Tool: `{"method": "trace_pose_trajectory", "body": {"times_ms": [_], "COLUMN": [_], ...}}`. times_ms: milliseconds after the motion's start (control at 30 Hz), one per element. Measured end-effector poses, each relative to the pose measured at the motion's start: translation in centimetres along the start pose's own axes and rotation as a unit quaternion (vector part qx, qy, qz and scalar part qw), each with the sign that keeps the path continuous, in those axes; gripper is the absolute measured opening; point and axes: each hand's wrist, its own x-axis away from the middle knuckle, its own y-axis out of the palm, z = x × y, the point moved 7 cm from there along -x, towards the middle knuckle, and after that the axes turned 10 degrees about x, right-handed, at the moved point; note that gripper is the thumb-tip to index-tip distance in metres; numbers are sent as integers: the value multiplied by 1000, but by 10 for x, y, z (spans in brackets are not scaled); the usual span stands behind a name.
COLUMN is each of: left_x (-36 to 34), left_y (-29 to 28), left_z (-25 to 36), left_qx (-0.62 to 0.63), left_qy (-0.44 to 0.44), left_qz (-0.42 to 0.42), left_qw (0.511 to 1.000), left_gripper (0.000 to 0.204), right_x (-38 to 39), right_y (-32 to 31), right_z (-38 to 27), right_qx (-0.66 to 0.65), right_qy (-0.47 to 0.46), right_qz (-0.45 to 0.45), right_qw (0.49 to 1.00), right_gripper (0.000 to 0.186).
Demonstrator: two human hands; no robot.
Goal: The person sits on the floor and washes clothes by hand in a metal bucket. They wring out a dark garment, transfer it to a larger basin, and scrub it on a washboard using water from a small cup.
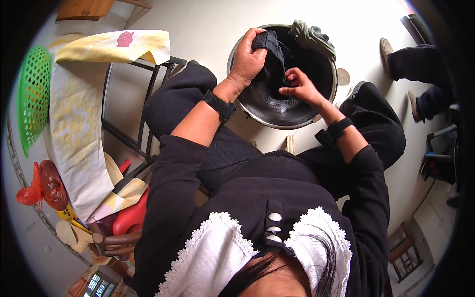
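A dark wet-looking cloth [275, 55] hangs from my left hand [249, 60], bunched in the closed fingers over the left side of a black basin [257, 110]. My right hand [303, 88] reaches over the basin from the right. Its fingers are curled at the lower edge of the dark cloth, with the thumb a little apart; the exact hold is partly hidden. A grey-green cloth [314, 40] lies bunched over the far right rim. Low inside the basin something shiny and patterned shows, too dark to make out.
The basin stands between my knees. To the left are a black metal frame [126, 138] draped with a yellow and white cloth [74, 109], a green perforated basket [33, 99] and a red plastic bag [32, 185]. Another person's legs [415, 63] show at the right, near a dark chair [440, 158].
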Motion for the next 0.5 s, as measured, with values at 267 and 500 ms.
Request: {"method": "trace_pose_trajectory", "body": {"times_ms": [267, 500], "left_x": [-4, -5], "left_y": [-20, -91], "left_z": [32, 48], "left_qx": [126, 131], "left_qy": [-9, -42], "left_qz": [48, 171], "left_qw": [991, 976], "left_gripper": [31, 27], "right_x": [-4, 39], "right_y": [45, -54], "right_z": [86, -7], "right_qx": [-332, -403], "right_qy": [216, 61], "right_qz": [-31, -3], "right_qw": [918, 913], "right_gripper": [47, 41]}}
